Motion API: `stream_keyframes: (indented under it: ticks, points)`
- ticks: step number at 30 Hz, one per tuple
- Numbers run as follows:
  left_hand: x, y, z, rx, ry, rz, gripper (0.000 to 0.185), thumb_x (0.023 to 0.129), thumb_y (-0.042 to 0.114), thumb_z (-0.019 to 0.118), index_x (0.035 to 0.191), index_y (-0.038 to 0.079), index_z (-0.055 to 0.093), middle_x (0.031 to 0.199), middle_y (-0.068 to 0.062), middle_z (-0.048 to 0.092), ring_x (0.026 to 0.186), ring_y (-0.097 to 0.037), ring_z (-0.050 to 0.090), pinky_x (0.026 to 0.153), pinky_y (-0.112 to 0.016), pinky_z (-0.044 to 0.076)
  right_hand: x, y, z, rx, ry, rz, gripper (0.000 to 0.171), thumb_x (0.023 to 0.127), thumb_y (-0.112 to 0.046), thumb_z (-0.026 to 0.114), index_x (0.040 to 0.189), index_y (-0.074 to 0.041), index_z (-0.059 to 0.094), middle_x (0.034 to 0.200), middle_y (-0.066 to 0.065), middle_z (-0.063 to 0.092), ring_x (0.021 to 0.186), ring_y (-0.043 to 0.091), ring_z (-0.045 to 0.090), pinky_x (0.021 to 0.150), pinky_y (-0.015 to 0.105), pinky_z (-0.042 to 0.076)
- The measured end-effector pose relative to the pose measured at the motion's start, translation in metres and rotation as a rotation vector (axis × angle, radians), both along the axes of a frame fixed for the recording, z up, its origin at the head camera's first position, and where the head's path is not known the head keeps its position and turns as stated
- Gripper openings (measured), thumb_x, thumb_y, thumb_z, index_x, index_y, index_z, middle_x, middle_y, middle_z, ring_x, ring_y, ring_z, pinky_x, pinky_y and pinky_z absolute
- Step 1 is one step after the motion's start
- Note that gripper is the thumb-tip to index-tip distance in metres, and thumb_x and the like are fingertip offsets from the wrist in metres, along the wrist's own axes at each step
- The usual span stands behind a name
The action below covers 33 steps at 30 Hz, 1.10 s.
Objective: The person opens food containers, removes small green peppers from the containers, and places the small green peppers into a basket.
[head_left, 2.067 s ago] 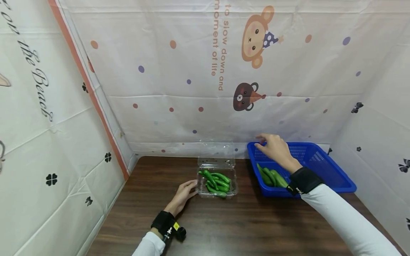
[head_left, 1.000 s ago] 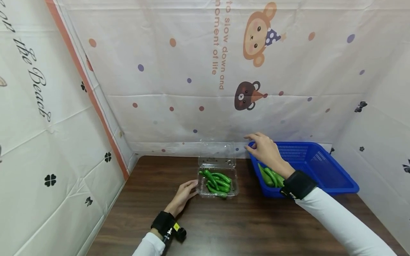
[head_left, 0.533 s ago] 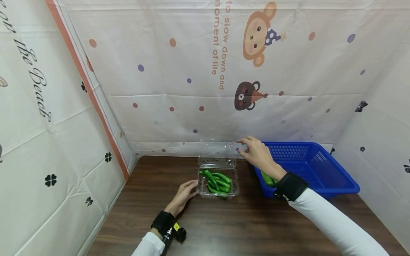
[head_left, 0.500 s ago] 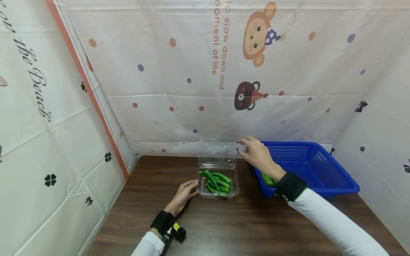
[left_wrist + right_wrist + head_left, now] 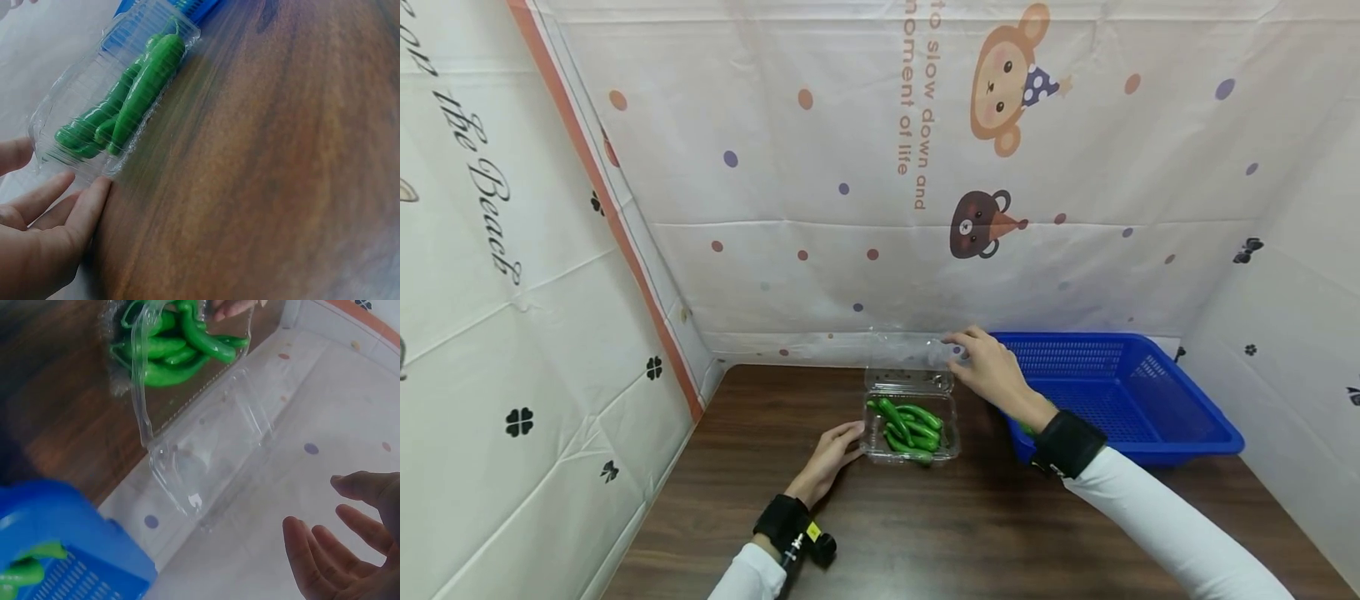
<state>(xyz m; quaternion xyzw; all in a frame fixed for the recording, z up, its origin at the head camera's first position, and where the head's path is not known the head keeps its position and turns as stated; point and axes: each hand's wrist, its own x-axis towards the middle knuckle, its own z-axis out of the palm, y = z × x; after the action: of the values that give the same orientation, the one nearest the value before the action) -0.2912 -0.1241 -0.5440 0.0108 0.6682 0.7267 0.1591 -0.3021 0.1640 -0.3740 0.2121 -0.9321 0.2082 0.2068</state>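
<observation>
clear clamshell box [image 5: 910,429] sits mid-table with green peppers [image 5: 910,425] inside, peppers' long axes running roughly left-right. its lid [image 5: 910,354] stands open at the far edge, against the back cloth. right hand [image 5: 988,371] is at the lid's right corner, fingers loosely spread, holding nothing; contact not clear. it's the nearer hand to the lid. left hand [image 5: 831,454] lies relaxed, fingertips touching the box's left wall. blue basket [image 5: 1150,400] just right of the box.
</observation>
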Motion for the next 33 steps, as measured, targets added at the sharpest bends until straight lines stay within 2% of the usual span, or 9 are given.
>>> stream_keyframes:
  ticks: [6, 10, 14, 20, 27, 33]
  points:
    - [0.0, -0.002, 0.0, 0.006, 0.005, -0.003, 0.058, 0.108, 0.032, 0.053, 0.15, -0.008, 0.043, 0.158, -0.029, 0.037, 0.148, -0.044, 0.036, 0.119, -0.05, 0.047, -0.002, -0.016, -0.013, 0.009, -0.001, 0.016, 0.033, 0.09, -0.015, 0.08, 0.122, -0.012, 0.073, 0.119, 0.015, 0.069, 0.081, 0.021, 0.071, 0.05, 0.025, 0.052]
    - [0.001, -0.002, 0.0, 0.007, 0.005, 0.007, 0.057, 0.109, 0.031, 0.052, 0.149, -0.008, 0.044, 0.157, -0.029, 0.037, 0.148, -0.044, 0.036, 0.119, -0.05, 0.047, -0.004, -0.028, -0.023, 0.009, -0.043, 0.031, 0.037, 0.09, -0.015, 0.079, 0.126, -0.013, 0.072, 0.117, 0.013, 0.07, 0.077, 0.017, 0.07, 0.049, 0.021, 0.05]
    - [0.002, -0.001, 0.0, 0.0, 0.001, 0.006, 0.057, 0.109, 0.031, 0.052, 0.149, -0.008, 0.043, 0.157, -0.029, 0.037, 0.147, -0.044, 0.037, 0.119, -0.049, 0.048, -0.003, -0.034, -0.034, 0.0, -0.096, 0.044, 0.038, 0.091, -0.015, 0.078, 0.129, -0.012, 0.07, 0.118, 0.014, 0.069, 0.082, 0.023, 0.071, 0.048, 0.02, 0.048]
    - [0.0, 0.0, 0.001, 0.003, 0.003, 0.0, 0.057, 0.108, 0.032, 0.052, 0.149, -0.008, 0.044, 0.158, -0.028, 0.037, 0.148, -0.044, 0.036, 0.118, -0.049, 0.048, -0.002, -0.038, -0.044, -0.011, -0.087, 0.041, 0.039, 0.09, -0.015, 0.08, 0.127, -0.01, 0.071, 0.118, 0.015, 0.068, 0.088, 0.027, 0.072, 0.05, 0.023, 0.05]
    - [0.001, -0.002, 0.0, -0.004, 0.021, -0.013, 0.061, 0.108, 0.035, 0.053, 0.151, -0.008, 0.041, 0.159, -0.029, 0.035, 0.149, -0.045, 0.034, 0.119, -0.049, 0.048, -0.002, -0.051, -0.058, -0.007, -0.142, 0.033, 0.042, 0.09, -0.018, 0.08, 0.13, -0.013, 0.071, 0.119, 0.011, 0.07, 0.075, 0.014, 0.067, 0.045, 0.018, 0.041]
    - [0.001, 0.0, -0.002, -0.007, 0.032, -0.02, 0.063, 0.107, 0.036, 0.054, 0.15, -0.008, 0.042, 0.158, -0.03, 0.036, 0.148, -0.045, 0.035, 0.118, -0.048, 0.049, -0.001, -0.058, -0.075, -0.028, -0.167, 0.046, 0.04, 0.087, -0.015, 0.082, 0.125, -0.009, 0.072, 0.112, 0.014, 0.07, 0.074, 0.016, 0.067, 0.048, 0.023, 0.048]
